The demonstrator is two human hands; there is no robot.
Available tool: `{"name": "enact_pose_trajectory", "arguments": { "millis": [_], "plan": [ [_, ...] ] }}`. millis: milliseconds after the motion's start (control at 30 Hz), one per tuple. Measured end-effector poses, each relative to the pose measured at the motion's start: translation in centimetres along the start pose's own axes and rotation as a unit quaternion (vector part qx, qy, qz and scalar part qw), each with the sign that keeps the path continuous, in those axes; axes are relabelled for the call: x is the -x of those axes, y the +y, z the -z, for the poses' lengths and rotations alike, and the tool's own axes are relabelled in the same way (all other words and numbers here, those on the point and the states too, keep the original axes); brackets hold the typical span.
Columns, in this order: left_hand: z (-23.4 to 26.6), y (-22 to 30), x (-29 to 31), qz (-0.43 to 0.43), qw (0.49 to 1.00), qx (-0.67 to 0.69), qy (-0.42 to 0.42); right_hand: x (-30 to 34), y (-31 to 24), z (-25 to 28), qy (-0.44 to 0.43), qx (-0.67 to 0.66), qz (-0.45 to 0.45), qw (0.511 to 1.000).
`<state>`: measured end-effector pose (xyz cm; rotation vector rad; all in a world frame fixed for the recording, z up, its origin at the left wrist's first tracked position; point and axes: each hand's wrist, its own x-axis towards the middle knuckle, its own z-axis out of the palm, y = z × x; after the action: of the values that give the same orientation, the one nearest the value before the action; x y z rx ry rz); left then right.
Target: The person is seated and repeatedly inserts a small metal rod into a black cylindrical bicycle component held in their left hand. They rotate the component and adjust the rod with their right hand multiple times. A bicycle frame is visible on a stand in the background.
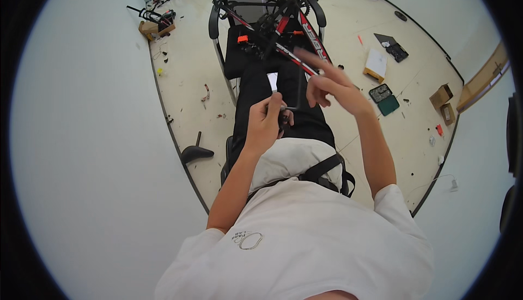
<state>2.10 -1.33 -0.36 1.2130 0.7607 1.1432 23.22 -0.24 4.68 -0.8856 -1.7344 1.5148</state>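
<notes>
Fabric, black and matte, covers the person's legs (pixel 311 121) on the near side of the bicycle frame (pixel 282 25), whose glossy black, red and white tubes meet at sharp angles on an office chair (pixel 233 65) with a mesh back. Nearer the body than the frame, the left hand (pixel 266 121) is curled around a small dark part (pixel 283 119), grasping it with the thumb pressed on top; the fingers hide much of its shape. Beside that part a slender, dark L-shaped rod (pixel 298 94) points its straight long arm toward the frame. The right hand (pixel 339 88) is just on the near right side of the frame, fingers spread and partly blurred, clasping nothing visible; whether a fingertip touches the rod I cannot tell. Left of the frame and nearer the body, a smooth black saddle (pixel 197 153) tapers on its post on the pale, hard floor (pixel 193 90). Right of the frame lie an opened green case (pixel 388 105) and, farther out, a brown cardboard box (pixel 440 98) with raised flaps.
</notes>
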Motion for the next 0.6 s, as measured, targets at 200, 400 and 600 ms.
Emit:
{"name": "enact_pose_trajectory", "arguments": {
  "millis": [200, 400, 600],
  "plan": [
    [1.1, -0.1, -0.8, 0.027, 0.991, 0.103, 0.080, 0.3, -0.4, -2.4, -0.259, 0.154, 0.053, 0.952],
    [0.5, 1.3, -0.2, 0.020, 0.997, 0.063, 0.049, 0.6, -0.6, -3.1, -0.083, 0.002, 0.015, 0.996],
    [1.0, -2.1, -1.0, -0.124, 0.971, -0.141, 0.146, -1.2, 5.2, -6.0, -0.010, -0.145, -0.056, 0.988]
  ]
}}
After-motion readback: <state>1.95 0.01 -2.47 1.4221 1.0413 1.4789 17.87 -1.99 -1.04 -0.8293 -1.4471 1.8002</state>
